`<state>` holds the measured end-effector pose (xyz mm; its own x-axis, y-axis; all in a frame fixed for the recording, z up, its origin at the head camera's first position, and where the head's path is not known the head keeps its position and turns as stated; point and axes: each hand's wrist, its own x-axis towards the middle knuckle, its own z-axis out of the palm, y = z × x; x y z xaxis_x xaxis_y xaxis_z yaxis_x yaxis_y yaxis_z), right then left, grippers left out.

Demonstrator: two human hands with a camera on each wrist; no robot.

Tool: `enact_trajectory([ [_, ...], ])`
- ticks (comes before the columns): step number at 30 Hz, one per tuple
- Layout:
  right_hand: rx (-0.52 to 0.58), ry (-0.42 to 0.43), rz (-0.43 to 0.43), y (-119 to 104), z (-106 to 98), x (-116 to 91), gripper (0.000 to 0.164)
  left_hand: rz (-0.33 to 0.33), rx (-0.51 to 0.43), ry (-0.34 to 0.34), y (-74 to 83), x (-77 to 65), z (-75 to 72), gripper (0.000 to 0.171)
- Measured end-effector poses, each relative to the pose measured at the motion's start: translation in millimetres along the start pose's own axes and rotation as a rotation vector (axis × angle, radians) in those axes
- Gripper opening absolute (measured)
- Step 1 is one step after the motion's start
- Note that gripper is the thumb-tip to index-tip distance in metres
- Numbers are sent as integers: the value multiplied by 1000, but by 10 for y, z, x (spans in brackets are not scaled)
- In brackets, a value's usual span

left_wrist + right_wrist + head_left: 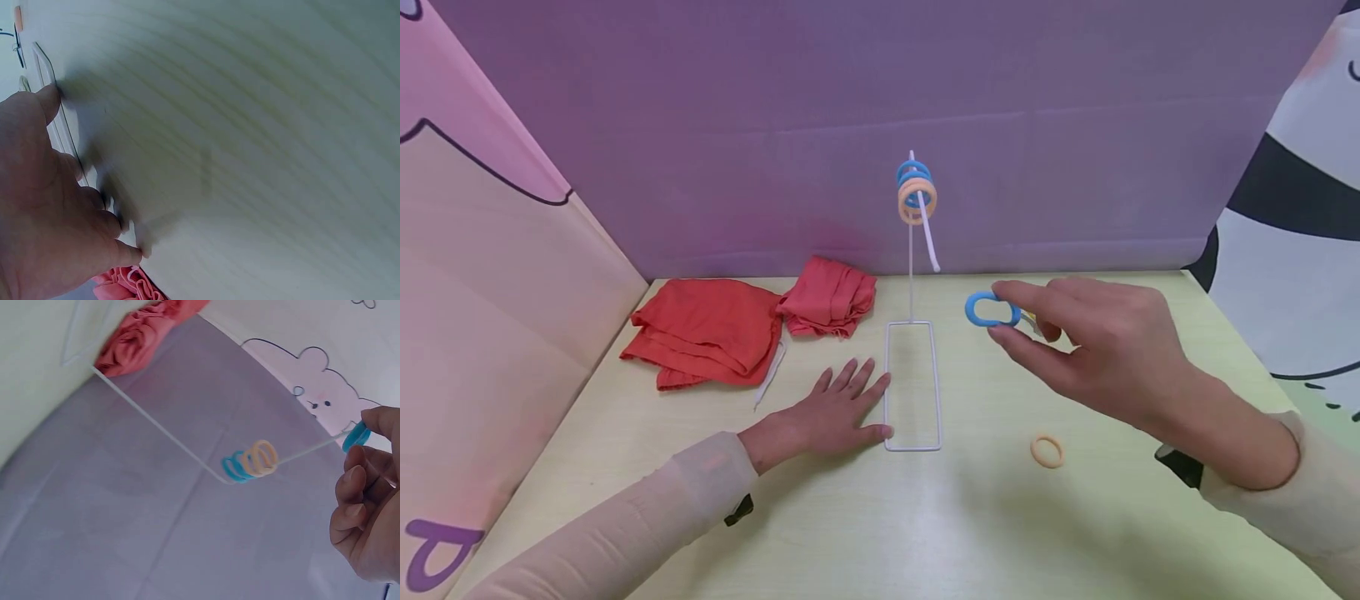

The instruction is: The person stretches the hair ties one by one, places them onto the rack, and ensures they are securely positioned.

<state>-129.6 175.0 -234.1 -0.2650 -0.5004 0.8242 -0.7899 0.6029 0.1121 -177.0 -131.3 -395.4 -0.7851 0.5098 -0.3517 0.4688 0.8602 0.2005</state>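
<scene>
My right hand [1097, 346] pinches a blue ring [971, 310] between thumb and forefinger, squeezing it into an oval above the table. A thin white wire stand [937, 383] has a flat rectangular base, an upright and a long arm slanting toward me. On that arm hang several rings, blue rings [913, 167] at the back and orange rings [931, 200] in front. My left hand [831, 421] lies palm down, fingers spread, with its thumb and forefinger touching the base's left side. In the right wrist view, the pinched blue ring [356, 436] appears near the arm's tip.
A loose orange ring [1034, 456] lies on the table right of the base. Two folded red cloths [715, 329] sit at the back left, with a white cord [770, 375] beside them. Something small and yellow-white shows behind the right fingers. A purple backdrop [737, 183] stands behind.
</scene>
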Motion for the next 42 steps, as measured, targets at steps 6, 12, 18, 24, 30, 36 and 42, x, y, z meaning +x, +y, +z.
enact_trajectory([
  [6, 34, 86, -38, -95, 8, 218, 34, -5, 4, -4, -16, 12, 17, 86],
  [12, -78, 104, -72, -63, 165, 334, 24, -11, -3, -14, -19, 10, 18, 86],
  [18, -126, 118, -70, 88, 355, 405, 25, -3, -10, -4, -23, 4, 15, 86],
  [24, -151, 150, -49, 219, 542, 422, 24, -1, -10, -8, -19, 6, 20, 86],
  [30, -172, 134, -24, 313, 668, 451, 23, 7, -2, -7, -14, -4, 0, 85],
  [36, -208, 99, 0, 395, 755, 483, 19, 9, -3, -4, -6, -8, -11, 85],
  [42, -203, 98, 34, 419, 819, 523, 17, 6, -1, -3, -8, -6, -8, 85],
])
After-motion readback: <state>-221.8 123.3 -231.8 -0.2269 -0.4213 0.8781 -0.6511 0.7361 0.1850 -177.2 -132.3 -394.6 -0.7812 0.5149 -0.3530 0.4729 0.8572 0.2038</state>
